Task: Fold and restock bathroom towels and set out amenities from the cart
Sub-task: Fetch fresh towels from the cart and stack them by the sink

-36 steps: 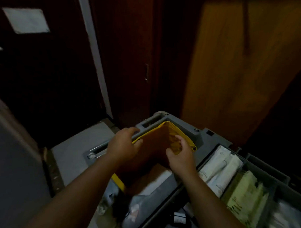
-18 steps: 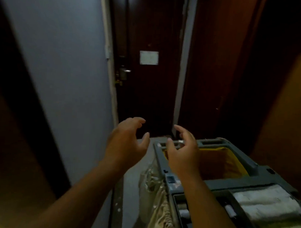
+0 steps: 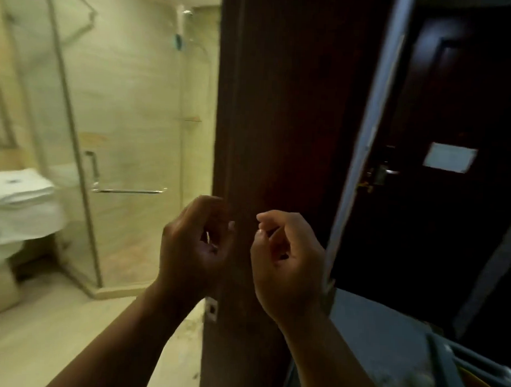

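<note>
Now both hands raised, close together, not touching. My left hand (image 3: 196, 243): fingers curled in, nothing seen in it. My right hand (image 3: 286, 261): likewise clenched, empty as far as blur shows. Dark wooden door jamb (image 3: 280, 121) dead ahead behind hands, blocking middle of view. Left of it, glass shower enclosure (image 3: 121, 116); white folded towels (image 3: 19, 193) stacked far left. Right of it, entrance door (image 3: 455, 84) bearing white notice (image 3: 449, 161). Grey cart (image 3: 442, 365) corner bottom right, yellow bag (image 3: 485, 383) inside.

Light: warm and bright in the bathroom (image 3: 130, 102), 9 to 11 o'clock | Dark: door (image 3: 280, 121) and hallway (image 3: 374, 327), 12 to 4 o'clock, near black | Hands: left hand (image 3: 194, 249) and right hand (image 3: 286, 266) shadowed, both motion-smeared | Edges: shower frame (image 3: 74, 129) bows | Focus soft throughout
</note>
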